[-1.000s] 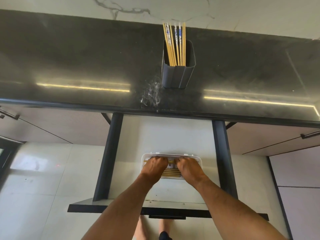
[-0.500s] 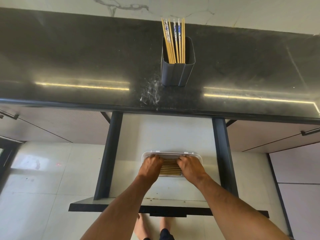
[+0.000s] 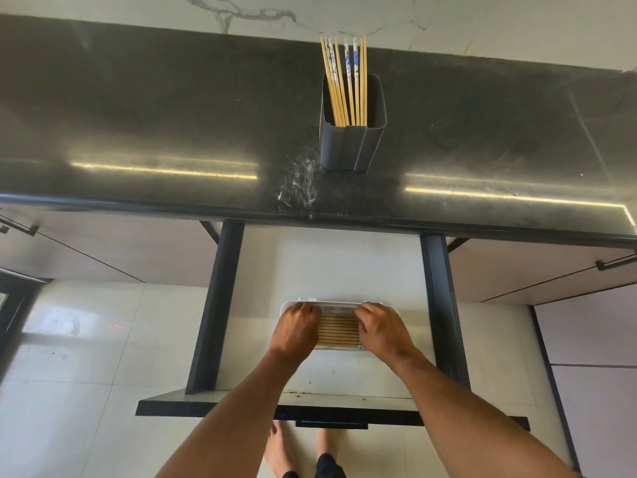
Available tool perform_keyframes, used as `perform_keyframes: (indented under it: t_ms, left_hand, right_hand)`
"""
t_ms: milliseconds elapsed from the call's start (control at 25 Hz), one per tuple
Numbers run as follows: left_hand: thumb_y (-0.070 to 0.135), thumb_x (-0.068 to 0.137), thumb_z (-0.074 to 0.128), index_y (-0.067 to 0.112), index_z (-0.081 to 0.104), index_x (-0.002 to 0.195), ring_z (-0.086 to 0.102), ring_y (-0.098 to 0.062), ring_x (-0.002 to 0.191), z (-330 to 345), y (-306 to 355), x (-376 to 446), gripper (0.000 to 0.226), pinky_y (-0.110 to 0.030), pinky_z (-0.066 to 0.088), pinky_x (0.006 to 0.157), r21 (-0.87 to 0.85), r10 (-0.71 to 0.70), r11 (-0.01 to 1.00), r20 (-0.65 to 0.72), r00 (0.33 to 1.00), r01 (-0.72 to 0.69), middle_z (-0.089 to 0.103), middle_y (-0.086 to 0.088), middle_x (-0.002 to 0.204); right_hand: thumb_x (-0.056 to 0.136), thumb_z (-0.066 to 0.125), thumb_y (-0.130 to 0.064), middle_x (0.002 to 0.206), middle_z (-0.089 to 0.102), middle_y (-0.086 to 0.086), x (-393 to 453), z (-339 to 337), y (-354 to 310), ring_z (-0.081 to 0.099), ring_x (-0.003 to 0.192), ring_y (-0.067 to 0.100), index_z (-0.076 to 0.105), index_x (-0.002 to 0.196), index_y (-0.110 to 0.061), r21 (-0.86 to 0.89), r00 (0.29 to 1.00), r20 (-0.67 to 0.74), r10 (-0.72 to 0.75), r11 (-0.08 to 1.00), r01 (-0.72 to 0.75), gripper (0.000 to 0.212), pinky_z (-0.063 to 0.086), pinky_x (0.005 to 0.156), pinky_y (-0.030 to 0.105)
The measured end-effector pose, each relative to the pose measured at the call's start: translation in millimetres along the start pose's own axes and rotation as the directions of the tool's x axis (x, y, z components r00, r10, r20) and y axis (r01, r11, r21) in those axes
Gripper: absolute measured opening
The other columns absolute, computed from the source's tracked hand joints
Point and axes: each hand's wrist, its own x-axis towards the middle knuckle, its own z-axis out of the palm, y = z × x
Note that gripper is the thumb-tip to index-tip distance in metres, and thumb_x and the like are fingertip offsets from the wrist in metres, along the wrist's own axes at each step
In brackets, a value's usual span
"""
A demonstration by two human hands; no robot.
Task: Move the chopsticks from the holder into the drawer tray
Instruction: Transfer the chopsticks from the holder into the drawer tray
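A white drawer tray [image 3: 339, 304] sits in the open drawer [image 3: 344, 263] below the counter. Several wooden chopsticks [image 3: 338, 331] lie in it crosswise, side by side. My left hand [image 3: 297, 327] covers their left ends and my right hand [image 3: 382, 328] covers their right ends, fingers curled down over them. On the black counter stands a grey holder [image 3: 351, 141] with several more chopsticks [image 3: 344, 81] upright in it, some with blue-and-white tops.
The black countertop [image 3: 155, 115] runs across the view, with white smudges [image 3: 301, 182] left of the holder. Dark drawer rails [image 3: 217, 305] flank the drawer on both sides. Bare feet [image 3: 275, 450] stand on the tiled floor below the drawer front.
My hands, close together over the tray's middle a second ago, have slid apart to its ends. The row of chopsticks between them now shows.
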Motion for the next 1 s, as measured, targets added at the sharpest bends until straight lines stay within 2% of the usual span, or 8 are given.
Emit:
perform_keyframes:
  t_ms: [120,160,240,360,440,480,600,1000]
  left_hand:
    - [-0.003,0.085,0.057,0.006,0.067,0.089,0.065,-0.026,0.074,-3.7,-2.1,-5.9,0.014,-0.036,0.057,0.069,-0.098,0.039,0.993,-0.275,0.961,-0.069,0.07,-0.009,0.084]
    - [0.001,0.091,0.059,0.007,0.067,0.096,0.065,-0.023,0.082,-5.5,-3.0,-6.8,0.012,-0.035,0.057,0.075,-0.154,-0.019,0.987,-0.321,0.947,-0.033,0.07,-0.007,0.092]
    - [0.016,0.101,0.055,0.011,0.065,0.114,0.061,-0.017,0.103,-9.4,-1.1,-7.8,0.017,-0.032,0.055,0.09,-0.338,-0.302,0.921,-0.314,0.9,0.191,0.067,-0.003,0.113]
    - [0.029,0.105,0.047,0.015,0.064,0.12,0.062,-0.016,0.106,-11.7,0.6,-8.0,0.027,-0.033,0.058,0.09,-0.622,-0.73,0.559,-0.056,0.681,0.549,0.065,0.0,0.12]
    - [0.032,0.106,0.043,0.011,0.068,0.105,0.067,-0.017,0.086,-8.8,-2.4,-8.4,0.033,-0.022,0.057,0.065,-0.704,-0.798,0.341,0.132,0.588,0.622,0.07,-0.002,0.096]
    - [0.033,0.107,0.041,0.011,0.07,0.098,0.067,-0.017,0.079,-7.6,-3.3,-9.2,0.037,-0.017,0.052,0.057,-0.71,-0.802,0.292,0.182,0.569,0.64,0.068,-0.001,0.087]
    - [0.034,0.107,0.041,0.01,0.072,0.091,0.065,-0.015,0.071,-7.3,-3.9,-9.9,0.043,-0.017,0.05,0.054,-0.706,-0.813,0.266,0.202,0.547,0.656,0.068,-0.003,0.081]
    - [0.034,0.107,0.044,0.012,0.071,0.087,0.065,-0.014,0.069,-7.3,-2.6,-6.0,0.04,-0.017,0.052,0.054,-0.685,-0.827,0.26,0.205,0.523,0.68,0.069,-0.003,0.081]
  right_hand:
    - [0.085,0.074,-0.004,0.089,0.072,0.002,-8.4,-7.5,8.5,0.067,0.079,0.014,0.073,0.093,-0.009,0.126,0.962,-0.266,0.062,0.992,-0.029,0.009,0.061,0.073,0.026]
    - [0.087,0.073,-0.004,0.088,0.071,0.001,-9.7,-9.9,12.5,0.066,0.077,0.012,0.071,0.092,-0.009,0.176,0.934,-0.333,0.125,0.982,-0.069,0.008,0.059,0.071,0.023]
    - [0.092,0.066,-0.004,0.088,0.068,-0.001,-11.5,-14.6,18.5,0.063,0.078,0.011,0.07,0.092,-0.009,0.354,0.838,-0.408,0.362,0.909,-0.22,0.006,0.056,0.069,0.021]
    - [0.1,0.053,-0.005,0.079,0.07,0.008,-9.6,-12.2,26.3,0.063,0.066,0.019,0.068,0.08,-0.008,0.698,0.602,-0.22,0.767,0.556,-0.452,0.025,0.05,0.055,0.022]
    - [0.1,0.049,-0.005,0.075,0.07,0.015,-9.0,-4.8,31.4,0.063,0.058,0.024,0.068,0.073,-0.005,0.758,0.511,-0.04,0.859,0.359,-0.545,0.033,0.043,0.047,0.021]
    - [0.101,0.049,-0.005,0.077,0.071,0.017,-8.9,-1.7,32.6,0.064,0.059,0.025,0.071,0.076,-0.002,0.761,0.488,0.029,0.872,0.298,-0.577,0.033,0.044,0.048,0.021]
    - [0.1,0.05,-0.007,0.084,0.073,0.018,-8.8,4.8,28.6,0.068,0.064,0.025,0.075,0.089,0.001,0.755,0.475,0.122,0.872,0.229,-0.614,0.028,0.052,0.053,0.025]
    - [0.1,0.05,-0.012,0.081,0.072,0.014,-8.2,5.1,18.4,0.071,0.068,0.027,0.072,0.083,-0.002,0.655,0.523,0.089,0.848,0.346,-0.672,0.03,0.062,0.058,0.034]
